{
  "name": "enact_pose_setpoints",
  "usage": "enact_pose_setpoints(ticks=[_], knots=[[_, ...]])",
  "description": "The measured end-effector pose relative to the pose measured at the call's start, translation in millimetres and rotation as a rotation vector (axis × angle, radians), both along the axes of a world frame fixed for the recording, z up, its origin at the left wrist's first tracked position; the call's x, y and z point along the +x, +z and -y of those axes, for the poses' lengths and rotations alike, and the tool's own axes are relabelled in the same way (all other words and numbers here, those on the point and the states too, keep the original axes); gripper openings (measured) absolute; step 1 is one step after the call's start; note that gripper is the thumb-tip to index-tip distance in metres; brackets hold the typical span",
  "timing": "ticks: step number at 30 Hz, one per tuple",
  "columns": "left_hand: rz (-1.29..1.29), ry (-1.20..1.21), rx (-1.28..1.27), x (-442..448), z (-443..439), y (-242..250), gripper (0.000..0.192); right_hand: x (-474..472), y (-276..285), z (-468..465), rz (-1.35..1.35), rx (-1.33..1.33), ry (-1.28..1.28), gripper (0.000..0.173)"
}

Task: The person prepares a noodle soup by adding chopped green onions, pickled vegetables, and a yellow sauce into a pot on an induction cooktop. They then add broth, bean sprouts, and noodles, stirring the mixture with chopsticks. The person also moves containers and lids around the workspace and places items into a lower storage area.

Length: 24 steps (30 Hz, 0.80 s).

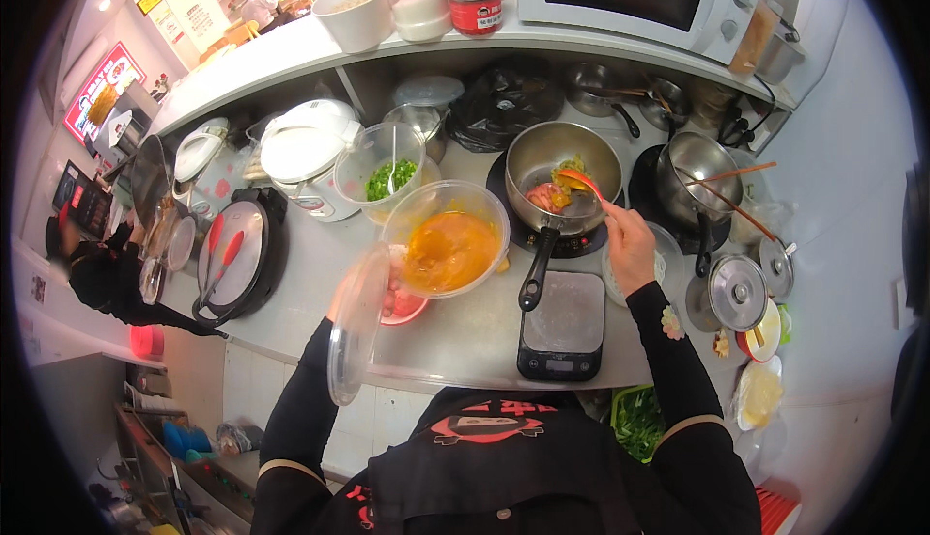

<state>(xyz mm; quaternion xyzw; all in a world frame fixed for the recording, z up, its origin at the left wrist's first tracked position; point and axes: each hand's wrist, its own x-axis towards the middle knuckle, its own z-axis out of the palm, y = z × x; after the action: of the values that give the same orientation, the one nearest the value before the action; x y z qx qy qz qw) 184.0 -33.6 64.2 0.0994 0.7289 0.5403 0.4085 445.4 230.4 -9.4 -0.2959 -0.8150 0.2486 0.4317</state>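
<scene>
My left hand (393, 290) holds a clear plastic tub (492, 213) of thick orange sauce (454, 248), tilted towards the stove. A clear lid (352, 331) stands on edge in the same hand and partly covers it. My right hand (631, 246) grips an orange spoon (579, 177), its bowl inside a steel saucepan (534, 153). Pink sliced meat (546, 198) and yellow-green food (572, 164) lie in that pan, with some orange sauce on them. The pan sits on an induction cooker (577, 246), black handle towards me. A red-rimmed bowl (405, 315) is partly hidden below the tub.
A kitchen scale (563, 313) lies in front of the pan. Left stand a tub of chopped green onions (389, 179), rice cookers (309, 146) and a round griddle (236, 251) with red tongs. Another saucepan (697, 164) with chopsticks stands right. A co-worker (109, 273) is far left.
</scene>
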Motion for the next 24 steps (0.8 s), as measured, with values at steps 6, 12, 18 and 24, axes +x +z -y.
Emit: enact_pose_setpoints(ticks=[6,12,18,24], knots=[[0.013,0.050,0.022,5.1,-0.3,-9.9,0.029,-2.2,-3.4,-16.0,-0.091,-0.038,0.015,0.023],[0.131,0.019,0.089,-2.1,4.7,-22.7,0.031,-10.0,54.7,0.2,-0.402,-0.744,0.207,0.028],[0.064,0.130,0.052,6.6,29.6,-2.0,0.014,-51.0,114.8,85.7,-0.012,-0.718,0.607,0.028],[0.056,0.131,-0.067,-40.4,105.8,-19.0,0.026,-129.2,98.5,192.1,0.193,-0.529,0.738,0.040]])
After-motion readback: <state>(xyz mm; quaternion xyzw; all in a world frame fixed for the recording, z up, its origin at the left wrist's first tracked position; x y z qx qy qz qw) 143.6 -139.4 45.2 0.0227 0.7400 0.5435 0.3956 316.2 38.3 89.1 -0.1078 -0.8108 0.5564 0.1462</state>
